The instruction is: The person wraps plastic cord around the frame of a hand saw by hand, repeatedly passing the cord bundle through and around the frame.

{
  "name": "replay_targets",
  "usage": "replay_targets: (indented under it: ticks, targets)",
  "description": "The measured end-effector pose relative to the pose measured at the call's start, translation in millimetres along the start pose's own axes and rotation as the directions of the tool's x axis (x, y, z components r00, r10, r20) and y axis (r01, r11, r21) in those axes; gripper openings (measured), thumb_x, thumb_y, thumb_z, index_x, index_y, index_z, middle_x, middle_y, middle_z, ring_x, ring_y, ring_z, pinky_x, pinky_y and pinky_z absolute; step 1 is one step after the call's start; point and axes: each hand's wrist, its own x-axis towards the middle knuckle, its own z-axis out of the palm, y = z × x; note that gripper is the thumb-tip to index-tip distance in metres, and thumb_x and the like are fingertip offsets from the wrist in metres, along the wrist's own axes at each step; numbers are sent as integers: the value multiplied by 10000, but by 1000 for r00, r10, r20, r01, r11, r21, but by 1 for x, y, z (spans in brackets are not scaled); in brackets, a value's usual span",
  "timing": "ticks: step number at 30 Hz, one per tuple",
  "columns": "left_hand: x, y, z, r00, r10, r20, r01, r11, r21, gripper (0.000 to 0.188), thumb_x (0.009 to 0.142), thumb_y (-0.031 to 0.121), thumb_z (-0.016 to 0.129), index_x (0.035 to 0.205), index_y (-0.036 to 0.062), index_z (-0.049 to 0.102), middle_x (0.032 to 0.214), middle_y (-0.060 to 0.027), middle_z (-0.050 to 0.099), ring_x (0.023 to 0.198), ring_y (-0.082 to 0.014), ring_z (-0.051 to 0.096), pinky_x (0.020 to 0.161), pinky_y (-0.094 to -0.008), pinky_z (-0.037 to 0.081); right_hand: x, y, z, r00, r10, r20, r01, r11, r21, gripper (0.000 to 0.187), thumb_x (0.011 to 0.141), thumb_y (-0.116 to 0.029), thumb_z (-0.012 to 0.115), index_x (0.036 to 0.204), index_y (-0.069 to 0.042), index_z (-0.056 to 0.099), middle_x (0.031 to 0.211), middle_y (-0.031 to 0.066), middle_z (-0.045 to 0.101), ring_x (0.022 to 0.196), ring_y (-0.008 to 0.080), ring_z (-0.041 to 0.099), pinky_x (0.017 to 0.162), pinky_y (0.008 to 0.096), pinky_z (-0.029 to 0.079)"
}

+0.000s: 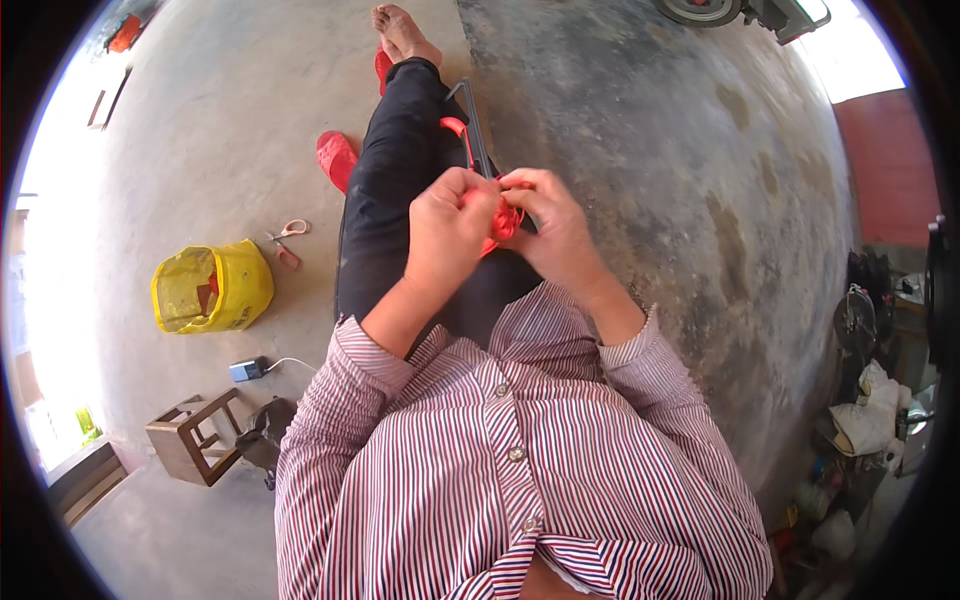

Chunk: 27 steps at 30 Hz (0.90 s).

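Observation:
Over my lap, my left hand and my right hand work close together. Between them is a bundle of thin red cord, partly hidden by my fingers. My left fingers are curled into a closed grip on it, and the right thumb and fingers pinch it from the other side. Just beyond the hands, a dark grey angular frame rises along my trousered leg. A red strip curves next to the frame; where it joins the cord I cannot tell.
On the floor to the left are orange-handled scissors, a yellow bag, a small box with a white cable and a wooden stool. A red slipper lies beside my leg. Cluttered items line the right edge.

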Motion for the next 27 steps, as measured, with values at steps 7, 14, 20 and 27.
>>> replay_targets:
  ticks: [7,14,20,27]
  targets:
    - [5,-28,-17,867,-478,144,492,772,-403,208,954,207,617,799,83,556,608,26,477,409,-44,317,359,-216,201,3,15,-76,888,460,-6,-180,360,916,415,879,-256,703,1236,-73,597,1392,111,517,1226,248,534,1073,452,389]
    - [9,-34,-10,737,-633,236,675,708,-211,332,959,362,580,832,59,535,662,-81,595,403,-108,402,368,-242,256,-19,2,-184,982,176,-66,59,44,997,501,993,-396,479,1377,-75,447,1376,143,505,1270,319,473,1053,569,387]
    - [13,-25,-15,687,-683,250,727,656,-204,462,993,501,424,811,80,477,846,-238,676,415,-136,439,371,-255,289,-112,-38,-218,786,576,-223,-142,520,842,419,1007,-306,509,1296,-4,487,1013,69,611,746,143,596,639,266,479]
    - [8,-14,-12,682,-659,315,731,608,-310,374,990,440,467,817,109,502,805,-220,657,434,-147,428,408,-246,320,-155,29,-206,517,782,-348,-227,517,825,353,956,-325,605,1157,-35,579,957,74,656,861,194,646,755,357,539]
